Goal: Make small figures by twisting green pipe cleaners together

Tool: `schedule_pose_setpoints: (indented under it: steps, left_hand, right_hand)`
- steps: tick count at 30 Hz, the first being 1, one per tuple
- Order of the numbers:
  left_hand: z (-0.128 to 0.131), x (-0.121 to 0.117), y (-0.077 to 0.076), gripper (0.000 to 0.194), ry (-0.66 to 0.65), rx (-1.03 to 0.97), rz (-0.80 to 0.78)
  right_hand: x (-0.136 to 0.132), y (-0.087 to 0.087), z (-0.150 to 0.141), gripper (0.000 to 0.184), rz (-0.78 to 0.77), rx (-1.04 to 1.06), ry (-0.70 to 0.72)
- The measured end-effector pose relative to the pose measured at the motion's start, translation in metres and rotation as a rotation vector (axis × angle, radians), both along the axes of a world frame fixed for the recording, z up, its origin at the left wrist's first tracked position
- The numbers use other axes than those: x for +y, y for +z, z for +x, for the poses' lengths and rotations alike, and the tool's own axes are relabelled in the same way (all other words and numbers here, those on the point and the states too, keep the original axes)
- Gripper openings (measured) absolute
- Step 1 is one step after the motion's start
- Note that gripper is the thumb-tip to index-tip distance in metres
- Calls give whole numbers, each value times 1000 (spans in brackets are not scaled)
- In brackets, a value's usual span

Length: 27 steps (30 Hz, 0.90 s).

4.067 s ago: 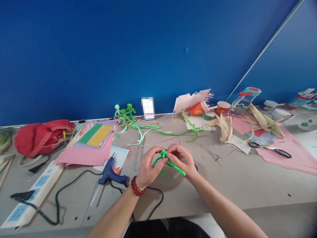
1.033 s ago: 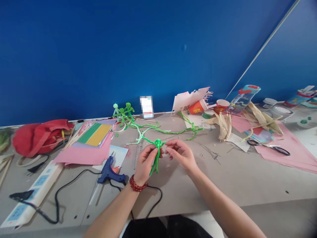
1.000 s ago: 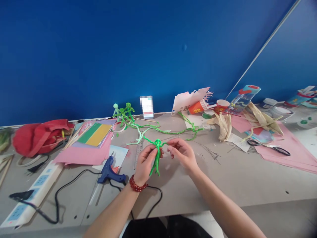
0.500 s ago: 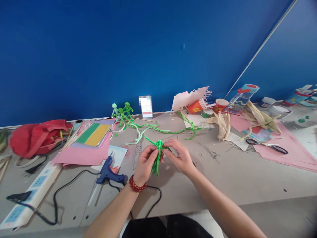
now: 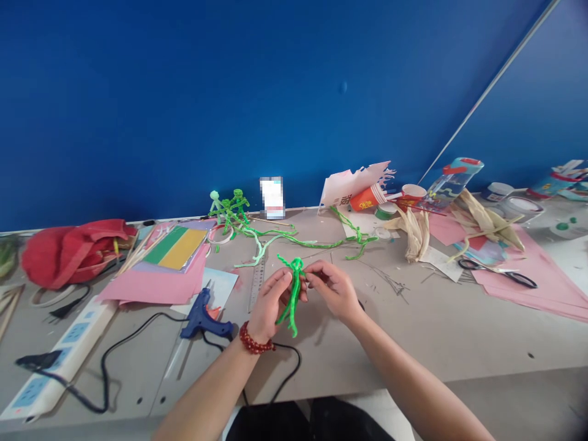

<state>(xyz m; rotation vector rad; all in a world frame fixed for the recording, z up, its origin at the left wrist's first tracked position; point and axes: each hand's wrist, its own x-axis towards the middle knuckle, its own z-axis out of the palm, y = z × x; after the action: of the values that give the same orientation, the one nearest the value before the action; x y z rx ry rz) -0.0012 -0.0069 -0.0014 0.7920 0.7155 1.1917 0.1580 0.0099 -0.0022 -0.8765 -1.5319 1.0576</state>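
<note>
A bright green pipe-cleaner figure (image 5: 294, 294) with a looped head and dangling legs is held up between both hands over the table. My left hand (image 5: 270, 300) is closed on its left side, thumb against the body. At its right side, the fingertips of my right hand (image 5: 334, 289) pinch it near the arm. Several finished-looking green pipe-cleaner figures (image 5: 229, 207) stand by the wall. Loose twisted green pipe cleaners (image 5: 321, 245) stretch across the table behind my hands.
Left of my hands lie a blue glue gun (image 5: 204, 318) with its cord, a power strip (image 5: 68, 349), pink paper (image 5: 142, 288) and a red bag (image 5: 73, 251). A phone (image 5: 273, 199) leans on the blue wall. Right are paper cups (image 5: 370, 197), corn husks (image 5: 410, 233) and scissors (image 5: 498, 272).
The figure has turned slightly in my fingers, and its legs hang lower and more in view. My right fingers have shifted a little along its side.
</note>
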Motion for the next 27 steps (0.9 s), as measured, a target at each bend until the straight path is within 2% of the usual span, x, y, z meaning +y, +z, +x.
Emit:
schedule_pose_setpoints:
  steps: [3, 7, 12, 17, 22, 27]
  left_hand:
    - [-2, 3, 2, 25, -108, -52, -71]
    - [-2, 4, 4, 20, -133, -61, -83]
    - [0, 1, 3, 25, 5, 60, -69]
    - [3, -1, -3, 25, 184, 178, 65]
    - [4, -2, -8, 23, 246, 342, 189]
    - [5, -1, -8, 22, 243, 296, 162]
  right_hand:
    - [0, 0, 0, 13, -3, 7, 23]
    - [-1, -1, 0, 14, -56, 57, 88]
    - [0, -1, 0, 12, -59, 15, 46]
    - [-2, 1, 0, 9, 42, -126, -58]
    - [-6, 2, -2, 8, 6, -174, -71]
    - [-5, 2, -1, 6, 72, -158, -71]
